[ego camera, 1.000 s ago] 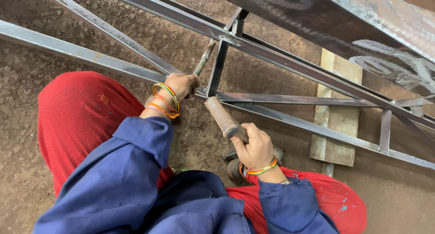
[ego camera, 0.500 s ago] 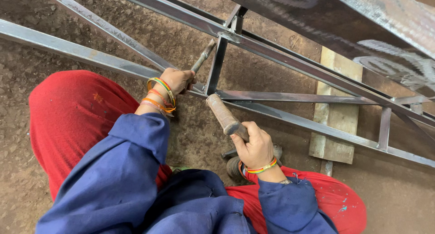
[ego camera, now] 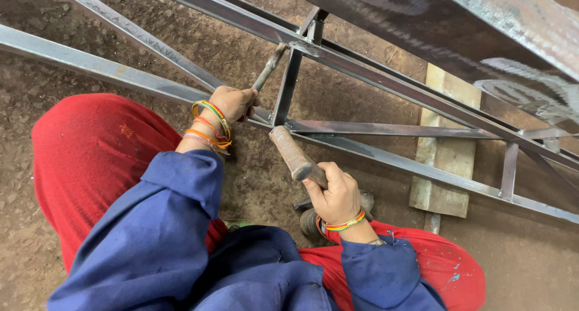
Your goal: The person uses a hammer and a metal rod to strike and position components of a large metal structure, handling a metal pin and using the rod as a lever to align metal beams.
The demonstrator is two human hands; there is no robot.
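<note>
Up at the frame joint (ego camera: 294,47), the chisel (ego camera: 268,69) slants up-right from the left hand (ego camera: 232,102), fingers wrapped tight round it. Right hand (ego camera: 335,196) sits lower, fingers clamped on the hammer (ego camera: 295,157), whose handle points up-left toward the chisel.

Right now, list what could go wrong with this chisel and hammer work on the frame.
1. The left hand grips the chisel close below the struck joint; a glancing blow from the hammer in the right hand could hit fingers.
2. Both hands are bare; chips off the steel frame could cut.
</note>
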